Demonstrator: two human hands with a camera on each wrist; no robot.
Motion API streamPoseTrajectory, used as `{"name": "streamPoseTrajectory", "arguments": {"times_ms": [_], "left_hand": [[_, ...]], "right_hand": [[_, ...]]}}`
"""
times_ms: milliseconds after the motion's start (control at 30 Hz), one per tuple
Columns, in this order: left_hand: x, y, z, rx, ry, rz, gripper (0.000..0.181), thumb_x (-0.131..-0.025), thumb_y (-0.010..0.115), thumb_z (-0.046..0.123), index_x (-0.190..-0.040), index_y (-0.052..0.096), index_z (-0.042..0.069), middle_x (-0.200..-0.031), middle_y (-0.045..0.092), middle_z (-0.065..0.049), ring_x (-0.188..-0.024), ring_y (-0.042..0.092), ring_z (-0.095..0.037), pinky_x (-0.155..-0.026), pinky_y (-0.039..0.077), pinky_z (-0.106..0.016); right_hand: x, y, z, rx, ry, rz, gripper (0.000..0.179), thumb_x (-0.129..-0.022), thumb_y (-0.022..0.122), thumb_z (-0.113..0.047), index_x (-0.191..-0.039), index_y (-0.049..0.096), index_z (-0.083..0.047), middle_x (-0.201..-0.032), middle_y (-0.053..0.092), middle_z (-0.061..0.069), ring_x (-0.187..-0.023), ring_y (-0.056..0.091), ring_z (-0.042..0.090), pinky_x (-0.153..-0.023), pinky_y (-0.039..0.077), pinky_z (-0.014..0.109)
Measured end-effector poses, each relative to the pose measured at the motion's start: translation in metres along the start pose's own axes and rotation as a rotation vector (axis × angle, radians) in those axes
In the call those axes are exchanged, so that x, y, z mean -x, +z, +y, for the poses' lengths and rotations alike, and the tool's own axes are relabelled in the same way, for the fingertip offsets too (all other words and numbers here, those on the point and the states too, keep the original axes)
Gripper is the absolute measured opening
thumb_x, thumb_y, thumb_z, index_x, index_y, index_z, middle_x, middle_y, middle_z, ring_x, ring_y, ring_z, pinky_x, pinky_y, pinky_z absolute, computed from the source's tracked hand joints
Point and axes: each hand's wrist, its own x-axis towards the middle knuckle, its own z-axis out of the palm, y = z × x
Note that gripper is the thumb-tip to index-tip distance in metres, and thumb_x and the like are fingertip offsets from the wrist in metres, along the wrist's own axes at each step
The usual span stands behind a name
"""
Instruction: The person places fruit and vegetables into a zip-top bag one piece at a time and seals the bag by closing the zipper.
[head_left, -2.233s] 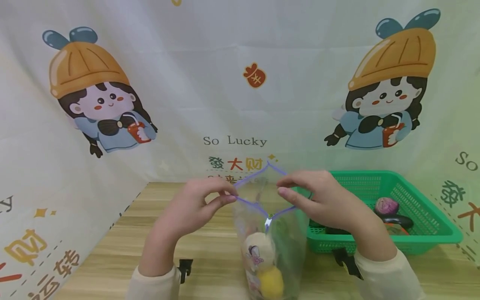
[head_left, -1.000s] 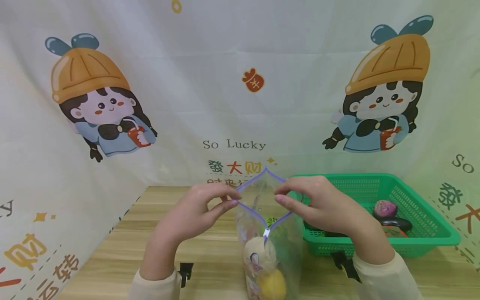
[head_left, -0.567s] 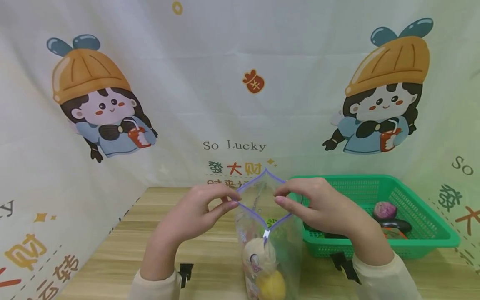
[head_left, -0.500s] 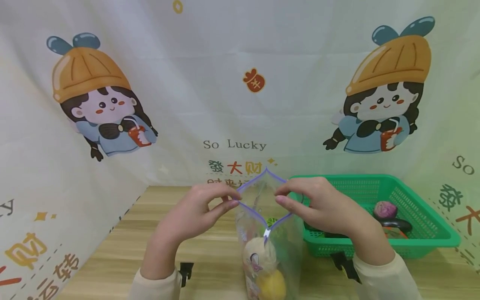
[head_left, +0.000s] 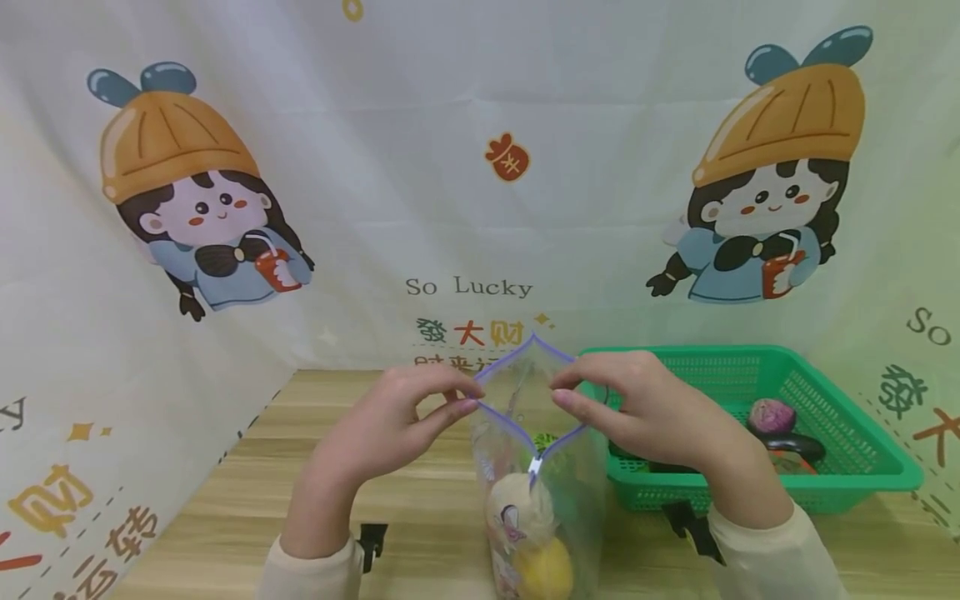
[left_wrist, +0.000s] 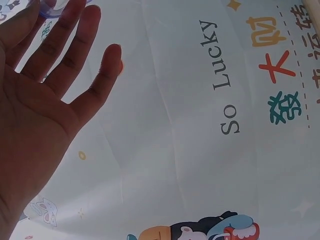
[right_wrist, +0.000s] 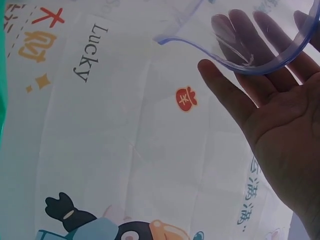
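Note:
A clear zip bag with a purple rim and a white slider stands upright, its mouth spread into a diamond. Through the film show a round beige thing, a yellow, lemon-like thing and a green leafy top. My left hand pinches the left rim between thumb and index finger. At the opposite side my right hand reaches over the rim, thumb and fingertips apart inside the mouth. In the right wrist view the film lies across the extended fingers.
Behind and right of the bag sits a green perforated basket. It contains a purple, onion-like vegetable, a dark eggplant and something orange-red, partly hidden by my right arm. A printed cloth hangs behind the wooden table.
Since the earliest frame the bag's mouth has become wider, its front rim lower, and the leafy top has come into view. Both hands stay almost still over the last second.

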Motion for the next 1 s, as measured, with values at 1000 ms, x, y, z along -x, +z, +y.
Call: {"name": "streamPoseTrajectory", "arguments": {"times_ms": [1000], "left_hand": [[0.001,0.002,-0.003,-0.005,-0.019,-0.008,0.013,-0.101,0.073,0.011,-0.113,0.078,0.013,-0.105,0.079,0.006,-0.092,0.069,-0.004,-0.086,0.06,-0.029]], "right_hand": [[-0.032,0.03,0.147,0.245,0.613,-0.982,0.047,-0.092,0.082,-0.033,-0.133,0.071,-0.013,-0.131,0.071,0.007,-0.105,0.072,0.024,-0.095,0.06,0.05]]}}
